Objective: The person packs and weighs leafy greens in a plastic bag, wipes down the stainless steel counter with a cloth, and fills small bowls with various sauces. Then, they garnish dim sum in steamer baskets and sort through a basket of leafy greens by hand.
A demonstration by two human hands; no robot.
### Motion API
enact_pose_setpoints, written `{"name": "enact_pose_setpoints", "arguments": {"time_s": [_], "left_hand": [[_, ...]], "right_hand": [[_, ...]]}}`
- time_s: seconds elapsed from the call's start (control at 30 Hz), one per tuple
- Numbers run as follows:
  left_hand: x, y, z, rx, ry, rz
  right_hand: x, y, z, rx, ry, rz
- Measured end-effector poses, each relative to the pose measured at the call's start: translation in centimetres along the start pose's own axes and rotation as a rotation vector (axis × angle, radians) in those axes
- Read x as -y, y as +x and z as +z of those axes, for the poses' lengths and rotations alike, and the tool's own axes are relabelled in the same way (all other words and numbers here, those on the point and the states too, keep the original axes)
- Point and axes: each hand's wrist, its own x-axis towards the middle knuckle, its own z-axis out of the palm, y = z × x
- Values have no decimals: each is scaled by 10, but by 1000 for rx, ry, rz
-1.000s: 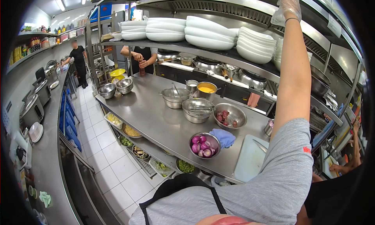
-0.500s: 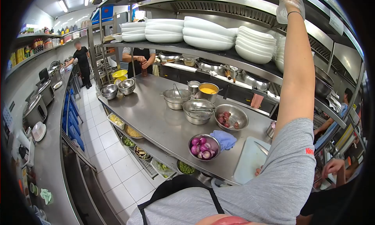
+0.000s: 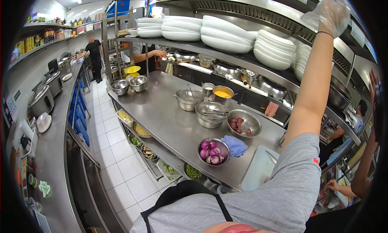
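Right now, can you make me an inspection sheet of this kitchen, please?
Surface: steel table, with bare patches between the bowls.
Job's things: paper label overhead, near the raised hand; below that arm, a cutting board with a partly hidden knife on it.
Clutter: bowl of purple onions beside a crumpled blue cloth.
Hands: gloved right hand raised, partly cut off at the top, so its grip can't be told; left hand not seen.
Cables: nothing seen.
Surroundings: white dishes stacked on a shelf; a person in black down the aisle.
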Motion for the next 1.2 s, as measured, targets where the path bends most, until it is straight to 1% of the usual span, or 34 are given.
{"name": "enact_pose_setpoints", "arguments": {"time_s": [0.03,0.1,0.2,0.23,0.27,0.3,0.33,0.37,0.4,0.43,0.47,0.5,0.53,0.57,0.63,0.67,0.7,0.73,0.77,0.83,0.87,0.93,0.97,1.03,1.07,1.1,1.17,1.2], "left_hand": [[9,-2,0,-13,-11,-17],[34,-9,0,-50,-42,-55],[88,-14,8,-115,-115,-105],[105,-15,11,-140,-150,-105],[112,-18,13,-158,-199,-62],[44,-87,-14,-213,-129,160],[14,-109,-23,-140,-286,172],[22,-84,-16,-82,-521,261],[-21,-123,-28,-120,-585,357],[-78,-182,-52,-76,-545,353],[-98,-202,-63,-46,-568,516],[-120,-233,-78,25,-625,702],[-135,-262,-93,89,-662,853],[-146,-296,-113,123,-590,928],[-152,-341,-143,-216,-423,1212],[-147,-352,-156,-410,-418,1271],[-137,-360,-169,-599,-399,1325],[-122,-363,-182,-787,-408,1305],[-101,-363,-192,-897,-454,1249],[-62,-367,-208,-1100,-478,1182],[-46,-371,-215,-1130,-481,1158],[-18,-381,-227,-1152,-445,1033],[-8,-388,-232,-1177,-449,1002],[4,-399,-244,-1248,-613,999],[13,-400,-249,-1290,-684,930],[27,-401,-255,-1303,-685,908],[56,-394,-269,-1461,-591,910],[63,-386,-275,-1477,-781,1024]], "right_hand": [[1,-7,4,-180,52,-23],[10,-21,9,-339,263,-21],[52,-53,12,-456,627,29],[72,-68,13,-480,764,60],[95,-84,13,-495,904,96],[122,-101,11,-502,1049,142],[150,-119,7,-507,1190,199],[181,-140,0,-497,1323,260],[214,-161,-10,-477,1457,327],[250,-183,-23,-447,1591,396],[289,-205,-40,-405,1726,470],[330,-230,-62,-324,1860,554],[373,-253,-91,-190,1997,634],[412,-275,-125,-7,2108,710],[479,-308,-217,637,2168,756],[512,-333,-247,736,2277,581],[533,-337,-306,851,2455,780],[557,-353,-340,907,2467,681],[575,-356,-372,915,2511,682],[599,-359,-426,1054,2655,767],[610,-360,-444,1073,2684,765],[628,-362,-477,1125,2665,616],[637,-364,-494,1151,2691,616],[653,-364,-524,1343,2842,754],[657,-363,-538,1343,2866,627],[663,-364,-554,1363,2879,633],[677,-367,-585,1536,3067,568],[678,-368,-600,1546,3100,460]]}}
